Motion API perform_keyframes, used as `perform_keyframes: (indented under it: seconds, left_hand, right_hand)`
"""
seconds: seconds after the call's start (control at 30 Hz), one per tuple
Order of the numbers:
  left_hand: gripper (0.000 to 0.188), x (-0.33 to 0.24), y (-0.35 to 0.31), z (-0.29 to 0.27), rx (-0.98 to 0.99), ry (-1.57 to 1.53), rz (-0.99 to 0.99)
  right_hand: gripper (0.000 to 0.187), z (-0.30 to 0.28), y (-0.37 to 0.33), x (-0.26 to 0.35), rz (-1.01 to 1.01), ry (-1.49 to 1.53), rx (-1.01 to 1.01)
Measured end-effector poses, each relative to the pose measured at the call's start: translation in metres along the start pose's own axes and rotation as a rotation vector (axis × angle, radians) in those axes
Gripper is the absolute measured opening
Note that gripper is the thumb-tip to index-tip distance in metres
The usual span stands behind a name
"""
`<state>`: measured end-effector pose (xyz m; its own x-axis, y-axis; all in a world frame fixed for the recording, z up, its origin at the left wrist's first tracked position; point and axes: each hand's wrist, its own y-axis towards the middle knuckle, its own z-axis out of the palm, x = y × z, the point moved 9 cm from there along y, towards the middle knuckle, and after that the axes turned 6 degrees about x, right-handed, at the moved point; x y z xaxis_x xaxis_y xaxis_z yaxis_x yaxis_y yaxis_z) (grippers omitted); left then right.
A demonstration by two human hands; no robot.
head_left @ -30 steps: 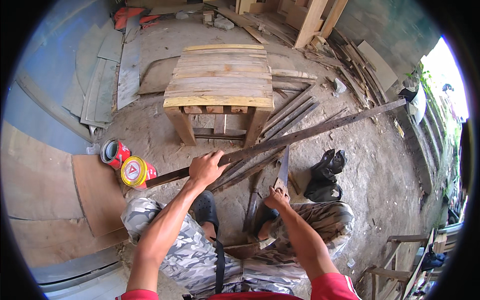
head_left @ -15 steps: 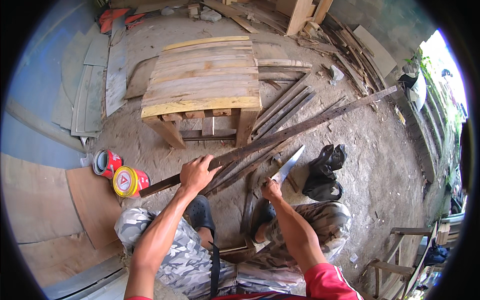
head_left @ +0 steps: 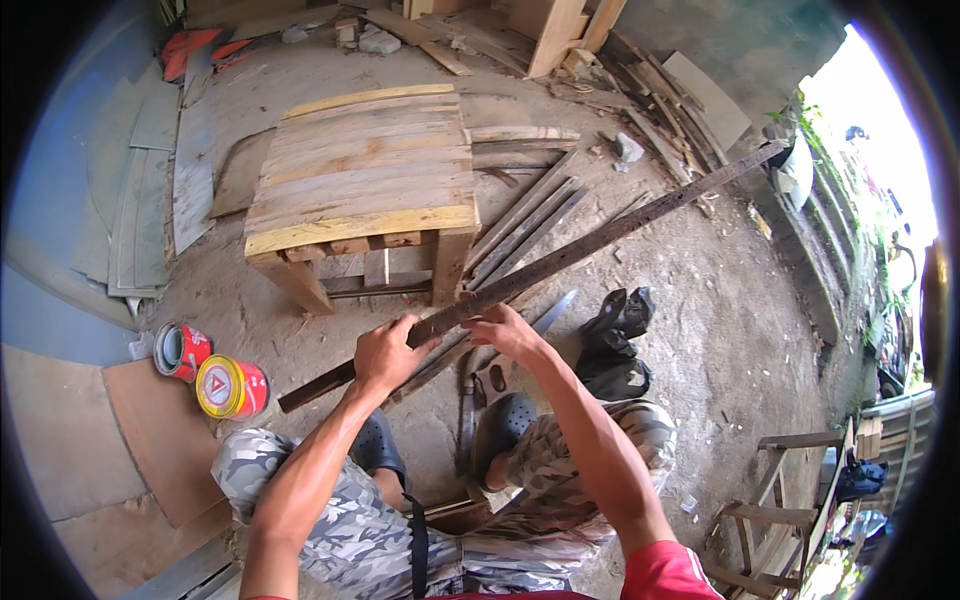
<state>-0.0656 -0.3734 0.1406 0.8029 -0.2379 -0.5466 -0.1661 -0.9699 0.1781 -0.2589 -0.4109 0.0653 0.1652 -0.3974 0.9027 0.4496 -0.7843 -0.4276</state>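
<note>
A long dark wooden strip (head_left: pixel 600 240) runs diagonally from lower left to upper right above the dirt floor. My left hand (head_left: pixel 385 352) grips it near its lower end. My right hand (head_left: pixel 508 332) is against the strip just to the right, closed on the handle of a long knife. The knife's grey blade (head_left: pixel 553 310) points up and right, just under the strip. My knees in camouflage trousers and dark shoes are below the hands.
A low table of wooden slats (head_left: pixel 360 170) stands beyond the strip. Two paint cans (head_left: pixel 232 387) lie at the left by a plywood sheet (head_left: pixel 150 440). More slats (head_left: pixel 525 220) lean by the table, a black bag (head_left: pixel 620 340) lies at the right, and a wooden frame (head_left: pixel 770 510) stands at lower right.
My right hand has brought the knife up from below the strip to rest against it. My left hand keeps its grip on the strip.
</note>
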Motion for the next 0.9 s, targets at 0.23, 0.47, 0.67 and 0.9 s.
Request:
perform_keyframes:
  seconds: [0.23, 0.47, 0.67, 0.9]
  left_hand:
    - [0.047, -0.061, -0.004, 0.008, 0.060, -0.334, 0.065]
    - [0.065, -0.054, -0.020, 0.006, -0.038, -0.044, 0.205]
    - [0.077, 0.013, -0.066, 0.050, 0.333, 0.086, -0.172]
    - [0.068, 0.063, -0.112, 0.076, 0.366, -0.085, -0.554]
  right_hand:
    - [0.038, -0.010, -0.070, 0.045, -0.098, 0.357, -0.233]
    - [0.030, -0.088, -0.068, 0.058, -0.146, 0.458, -0.505]
    - [0.020, -0.150, -0.029, -0.016, -0.009, 0.701, -0.610]
    - [0.023, -0.124, -0.008, -0.130, 0.303, 0.664, -0.698]
